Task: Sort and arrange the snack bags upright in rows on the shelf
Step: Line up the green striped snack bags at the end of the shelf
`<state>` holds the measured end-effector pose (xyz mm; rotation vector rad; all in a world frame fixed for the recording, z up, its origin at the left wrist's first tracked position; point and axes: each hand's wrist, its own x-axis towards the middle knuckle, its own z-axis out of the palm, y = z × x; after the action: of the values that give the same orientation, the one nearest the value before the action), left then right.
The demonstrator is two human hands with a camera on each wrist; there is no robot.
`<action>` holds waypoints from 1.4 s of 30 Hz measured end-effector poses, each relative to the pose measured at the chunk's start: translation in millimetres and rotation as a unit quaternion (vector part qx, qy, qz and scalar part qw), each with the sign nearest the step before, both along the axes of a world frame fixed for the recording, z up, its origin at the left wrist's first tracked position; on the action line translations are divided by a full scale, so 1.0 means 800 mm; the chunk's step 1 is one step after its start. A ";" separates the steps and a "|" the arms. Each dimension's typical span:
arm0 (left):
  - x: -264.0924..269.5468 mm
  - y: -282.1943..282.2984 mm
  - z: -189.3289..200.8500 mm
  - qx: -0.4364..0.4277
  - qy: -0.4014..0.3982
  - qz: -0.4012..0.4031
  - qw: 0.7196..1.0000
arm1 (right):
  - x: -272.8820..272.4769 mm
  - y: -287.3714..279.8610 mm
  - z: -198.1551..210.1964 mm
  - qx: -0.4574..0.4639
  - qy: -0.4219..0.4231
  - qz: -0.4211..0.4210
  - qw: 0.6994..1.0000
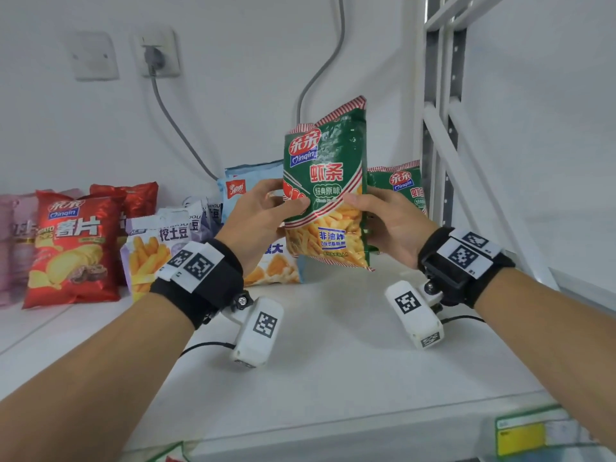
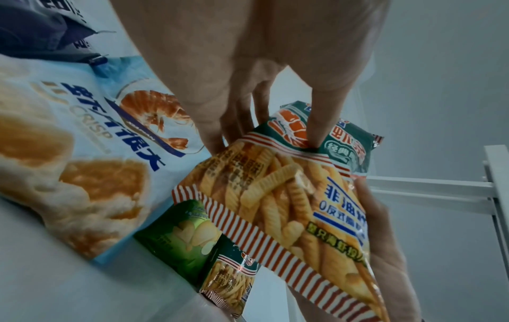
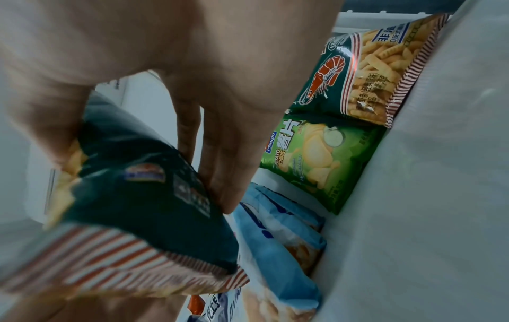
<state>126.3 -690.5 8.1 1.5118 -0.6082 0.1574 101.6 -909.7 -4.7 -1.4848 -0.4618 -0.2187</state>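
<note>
Head view: I hold a green shrimp-stick bag (image 1: 328, 191) upright above the white shelf (image 1: 333, 345), my left hand (image 1: 256, 221) pinching its left edge, my right hand (image 1: 390, 225) gripping its right edge. A second green shrimp-stick bag (image 1: 401, 186) stands behind, by the shelf frame; a light blue bag (image 1: 253, 181), purple-white fry bags (image 1: 156, 248) and a red chip bag (image 1: 73, 248) line the back.

Left wrist view: my left grip has thumb (image 2: 325, 122) on the bag's front, fingers behind; a green potato-chip bag (image 2: 181, 237) lies below.

Right wrist view: my right grip's fingers (image 3: 228, 178) are curled behind the held bag's dark back.
</note>
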 end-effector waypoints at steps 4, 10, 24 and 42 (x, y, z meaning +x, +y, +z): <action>-0.002 0.000 0.000 0.015 -0.001 0.035 0.999 | -0.001 0.004 -0.001 -0.012 -0.011 -0.028 0.999; 0.003 0.005 -0.001 -0.015 -0.002 0.029 0.999 | 0.000 0.003 -0.001 -0.016 -0.026 -0.017 0.999; -0.001 0.005 0.003 -0.012 -0.010 0.075 0.997 | -0.001 0.007 -0.003 -0.023 -0.012 -0.022 0.999; -0.010 0.006 0.009 -0.059 0.043 -0.058 0.996 | -0.004 0.006 0.000 -0.061 0.005 -0.047 0.997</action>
<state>118.3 -685.9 15.0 1.3585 -0.6056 0.0371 98.6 -904.8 -4.9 -1.6285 -0.4035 -0.2597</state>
